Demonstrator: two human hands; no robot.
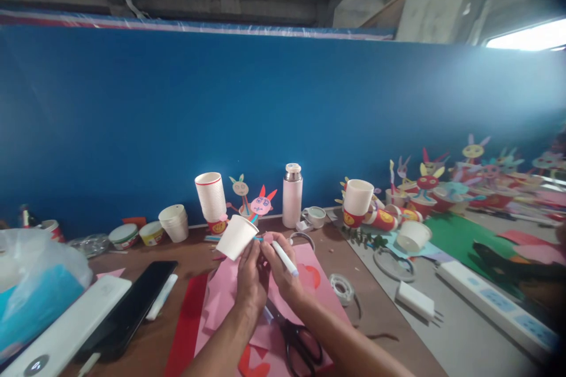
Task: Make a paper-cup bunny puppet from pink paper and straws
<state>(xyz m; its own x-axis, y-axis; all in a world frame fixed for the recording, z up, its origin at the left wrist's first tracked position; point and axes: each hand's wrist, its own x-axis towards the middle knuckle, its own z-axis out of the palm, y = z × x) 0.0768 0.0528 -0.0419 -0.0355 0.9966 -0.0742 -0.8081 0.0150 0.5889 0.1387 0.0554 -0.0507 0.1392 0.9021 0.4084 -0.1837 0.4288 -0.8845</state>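
Paper-craft figure held above a brown tabletop (pixel 380 312). The white paper cup (pixel 237 238), a smooth tapering cylinder, is raised and tilted, in front of the left hand (pixel 251 274). That hand's fingers are bent together at the cup's rim, beside a narrow blue strip (pixel 258 239); their exact grip is partly hidden. The right hand (pixel 279 268) is clamped on a slim marker (pixel 284 257) with a white barrel, its fingertips close to the left hand's and to a small rounded pink paper piece (pixel 267 238). A flat pink paper face (pixel 260 205) with pointed red ears and drawn features shows just above the cup; its attachment cannot be determined.

Beneath the hands lie overlapping matte pink sheets (pixel 216 306) and a red sheet (pixel 186 324). Scissors (pixel 302 341) with looped black handles rest between the forearms, which partly cover the sheets. A ring-shaped tape roll (pixel 341 287) lies to the right. Behind the cup stand a ridged stack of paper cups (pixel 210 197) and a cylindrical pale bottle (pixel 292 199), before a smooth blue partition (pixel 265 100). At left lie a glossy black phone (pixel 126 309) and a translucent, crumpled plastic bag (pixel 42 277); at right, a long white power strip (pixel 495 301).
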